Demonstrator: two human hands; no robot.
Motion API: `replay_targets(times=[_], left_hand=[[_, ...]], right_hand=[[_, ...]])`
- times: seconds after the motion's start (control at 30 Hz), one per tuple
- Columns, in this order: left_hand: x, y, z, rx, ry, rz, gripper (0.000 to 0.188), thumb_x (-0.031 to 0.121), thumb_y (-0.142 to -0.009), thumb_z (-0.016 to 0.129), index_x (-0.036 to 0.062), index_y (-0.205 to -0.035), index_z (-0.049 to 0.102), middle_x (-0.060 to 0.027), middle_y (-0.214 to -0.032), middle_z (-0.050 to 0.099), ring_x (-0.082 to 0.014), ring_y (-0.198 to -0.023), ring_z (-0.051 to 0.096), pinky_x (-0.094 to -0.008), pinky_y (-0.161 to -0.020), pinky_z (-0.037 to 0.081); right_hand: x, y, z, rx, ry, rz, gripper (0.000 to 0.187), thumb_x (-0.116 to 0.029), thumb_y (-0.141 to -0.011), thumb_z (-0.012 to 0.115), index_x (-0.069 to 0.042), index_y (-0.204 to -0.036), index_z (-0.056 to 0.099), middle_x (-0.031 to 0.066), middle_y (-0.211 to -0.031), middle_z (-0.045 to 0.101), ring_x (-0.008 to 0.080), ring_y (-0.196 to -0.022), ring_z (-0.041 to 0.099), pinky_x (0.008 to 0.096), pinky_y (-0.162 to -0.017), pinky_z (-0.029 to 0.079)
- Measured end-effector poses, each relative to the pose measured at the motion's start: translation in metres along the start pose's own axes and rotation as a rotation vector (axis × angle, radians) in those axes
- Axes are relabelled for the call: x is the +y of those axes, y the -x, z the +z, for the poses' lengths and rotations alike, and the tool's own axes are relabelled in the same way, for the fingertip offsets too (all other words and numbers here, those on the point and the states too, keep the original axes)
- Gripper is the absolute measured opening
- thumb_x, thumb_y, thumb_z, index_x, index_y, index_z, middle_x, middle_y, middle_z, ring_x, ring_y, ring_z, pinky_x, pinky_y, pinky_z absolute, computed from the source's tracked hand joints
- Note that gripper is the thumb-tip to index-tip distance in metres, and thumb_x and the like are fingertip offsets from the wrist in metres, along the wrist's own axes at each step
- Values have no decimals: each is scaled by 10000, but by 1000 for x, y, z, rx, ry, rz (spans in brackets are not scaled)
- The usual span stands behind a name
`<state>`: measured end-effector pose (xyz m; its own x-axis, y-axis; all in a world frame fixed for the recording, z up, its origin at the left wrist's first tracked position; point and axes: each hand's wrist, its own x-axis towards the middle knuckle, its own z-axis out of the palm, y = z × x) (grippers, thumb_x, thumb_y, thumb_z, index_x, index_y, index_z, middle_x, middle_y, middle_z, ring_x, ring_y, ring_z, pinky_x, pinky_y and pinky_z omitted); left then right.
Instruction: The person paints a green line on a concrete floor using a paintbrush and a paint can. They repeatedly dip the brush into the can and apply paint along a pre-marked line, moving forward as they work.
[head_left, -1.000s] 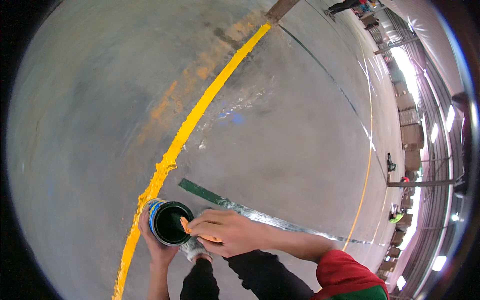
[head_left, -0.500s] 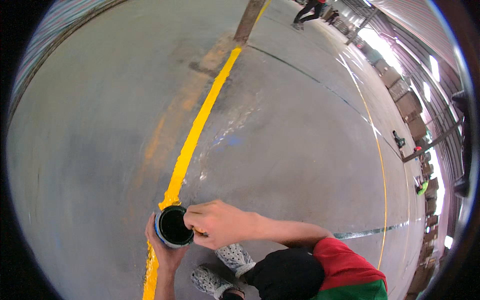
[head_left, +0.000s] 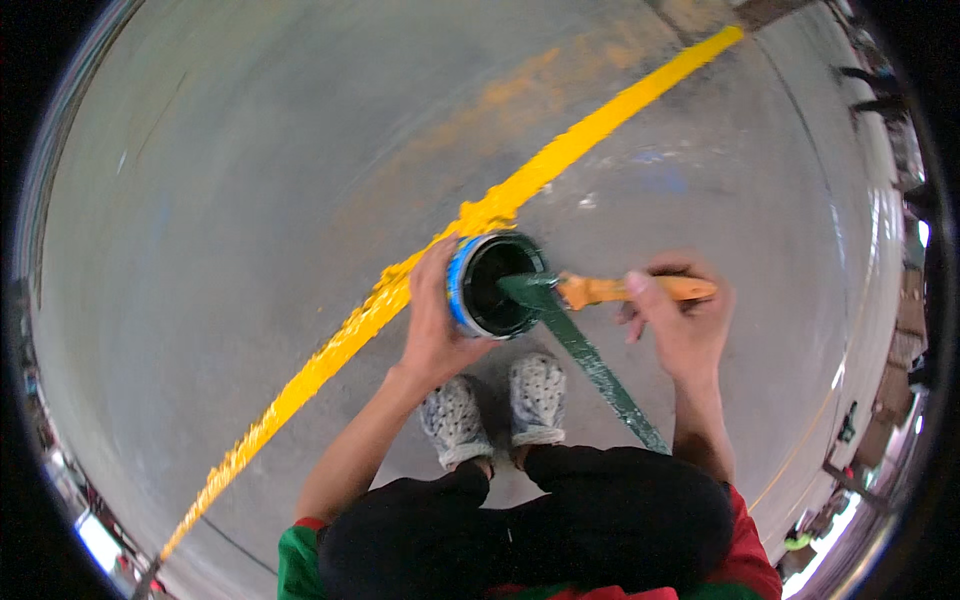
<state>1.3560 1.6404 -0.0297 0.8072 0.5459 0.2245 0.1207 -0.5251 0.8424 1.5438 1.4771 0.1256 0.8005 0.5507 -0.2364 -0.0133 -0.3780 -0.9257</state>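
Observation:
My left hand (head_left: 432, 325) is wrapped round a round paint can (head_left: 460, 288) with a blue side, tipped so that its dark inside shows. To its right, my right hand (head_left: 690, 315) grips the orange handle of a paintbrush (head_left: 600, 290). Dark green paint coats the bristles, which lie across the can's right rim with their tip over its opening. Whether they touch the rim I cannot tell. Beneath the can runs a yellow painted line (head_left: 580, 145) on the floor, rough-edged beside the can. A green stripe (head_left: 600, 375) slants down to the right from behind the brush.
My speckled pale clogs (head_left: 540, 400) stand on the grey concrete floor (head_left: 250, 200) just below the can. A post (head_left: 765, 12) rises at the far end of the yellow line. A person's dark-clad legs (head_left: 880, 92) and stacked boxes (head_left: 895, 390) show along the right rim.
The view has turned and dropped over my knees. My right hand has drawn away from the can to the right, bringing the brush's handle and green bristles into sight. My left hand keeps its hold.

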Motion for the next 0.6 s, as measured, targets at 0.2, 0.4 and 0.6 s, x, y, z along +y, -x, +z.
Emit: replay_targets(times=[0.2, 0.4, 0.6], left_hand=[[-5, 8, 7, -15, 15, -12, 1235, 215, -573, 1005, 67, -1572, 295, -203, -1585, 391, -453, -1452, 370, -564, -1215, 313], [-5, 18, 10, -29, -21, -92, 1250, 212, -581, 1012, 90, -1581, 273, -195, -1576, 388, -446, -1456, 356, -553, -1222, 313], [-12, 26, 15, -44, -18, -175, 1247, 216, -579, 1017, 90, -1580, 283, -193, -1564, 396, -436, -1454, 358, -546, -1214, 323]], right_hand=[[37, -11, 18, 70, -46, 7, 178, -86, -957, 744, 66, -1018, 675, 116, -784, 712, 145, -601, 699, 255, -463, 552], [47, -9, 9, 127, 26, -18, 154, -74, -972, 719, 61, -1025, 668, 129, -790, 708, 153, -586, 699, 260, -469, 558], [53, -8, -11, 163, 58, 3, 197, -128, -994, 676, 57, -1054, 642, 149, -859, 698, 184, -593, 690, 283, -479, 560]])
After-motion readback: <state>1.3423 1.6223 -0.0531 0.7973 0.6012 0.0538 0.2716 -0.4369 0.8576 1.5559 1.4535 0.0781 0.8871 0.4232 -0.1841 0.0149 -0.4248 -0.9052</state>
